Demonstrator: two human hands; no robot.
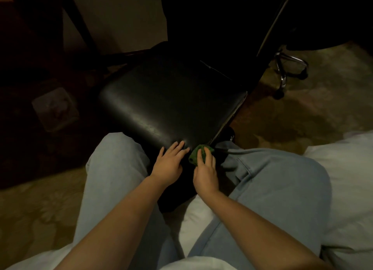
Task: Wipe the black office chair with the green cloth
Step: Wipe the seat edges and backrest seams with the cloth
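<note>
The black office chair (169, 102) stands in front of me, its shiny seat facing up and its dark backrest rising at the upper right. My left hand (168, 162) lies flat with straight fingers on the seat's near edge. Just right of it, my right hand (204, 172) grips the bunched green cloth (196, 153) against the seat's near right corner. Most of the cloth is covered by my fingers.
My legs in light blue jeans (272, 189) flank the chair, and I sit on white bedding (347, 178). A second chair's chrome wheeled base (286, 71) stands at the right on the carpet. A dim boxy object (54, 108) lies on the floor at the left.
</note>
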